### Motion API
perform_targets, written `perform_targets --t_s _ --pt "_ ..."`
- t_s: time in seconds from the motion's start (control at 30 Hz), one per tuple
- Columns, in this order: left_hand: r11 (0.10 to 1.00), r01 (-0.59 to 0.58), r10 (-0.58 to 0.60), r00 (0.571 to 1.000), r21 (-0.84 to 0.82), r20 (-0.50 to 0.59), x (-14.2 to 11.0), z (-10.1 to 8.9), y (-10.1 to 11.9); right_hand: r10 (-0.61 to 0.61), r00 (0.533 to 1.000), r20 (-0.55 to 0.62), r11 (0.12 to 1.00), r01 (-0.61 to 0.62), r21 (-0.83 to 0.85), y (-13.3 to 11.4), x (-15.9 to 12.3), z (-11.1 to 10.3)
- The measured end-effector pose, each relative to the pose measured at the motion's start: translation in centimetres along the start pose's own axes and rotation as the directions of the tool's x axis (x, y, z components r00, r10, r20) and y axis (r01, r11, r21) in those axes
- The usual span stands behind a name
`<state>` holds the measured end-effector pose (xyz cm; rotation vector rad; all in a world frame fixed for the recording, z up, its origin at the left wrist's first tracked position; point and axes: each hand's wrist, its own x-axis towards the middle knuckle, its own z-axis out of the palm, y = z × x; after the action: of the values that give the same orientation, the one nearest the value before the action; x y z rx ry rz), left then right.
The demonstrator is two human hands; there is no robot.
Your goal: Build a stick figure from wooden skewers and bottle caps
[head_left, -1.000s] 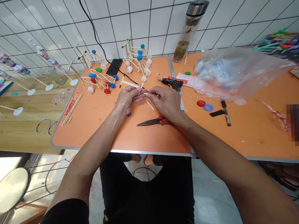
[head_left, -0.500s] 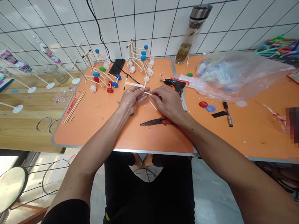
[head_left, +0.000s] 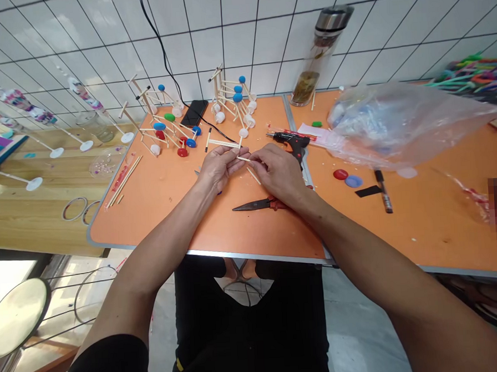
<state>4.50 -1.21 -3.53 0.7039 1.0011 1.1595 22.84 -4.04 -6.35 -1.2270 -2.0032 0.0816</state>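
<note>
The left hand [head_left: 221, 168] and right hand [head_left: 278, 173] are working close together above the middle of an orange laminate tabletop [head_left: 158, 218], nearer its front edge. The left fingers [head_left: 235, 155] are closing firmly on thin pale wooden sticks [head_left: 225, 144], and the right fingers [head_left: 259, 159] are pinching the same smooth, slender sticks from the other side, with almost no gap between the fingertips.

Black-bladed steel shears [head_left: 253, 205] with a red handle are lying just below the hands, the handle close under the right palm. A black-and-red hot-glue gun [head_left: 293, 142] is resting just beyond the right hand. Wooden stick frames [head_left: 227, 93] with glossy blue and red caps and white rounded feet are standing along the rear edge. A crinkled clear plastic bag [head_left: 403, 125] is spreading across the right section.
</note>
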Motion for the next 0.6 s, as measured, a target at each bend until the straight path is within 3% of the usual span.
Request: perform_targets --t_s 0.6 --pt "1.000 -0.006 0.006 0.999 0.001 -0.035 -0.32 0.19 -0.04 0.057 0.998 0.012 0.997 -0.057 -0.045 -0.50 0.11 -0.32"
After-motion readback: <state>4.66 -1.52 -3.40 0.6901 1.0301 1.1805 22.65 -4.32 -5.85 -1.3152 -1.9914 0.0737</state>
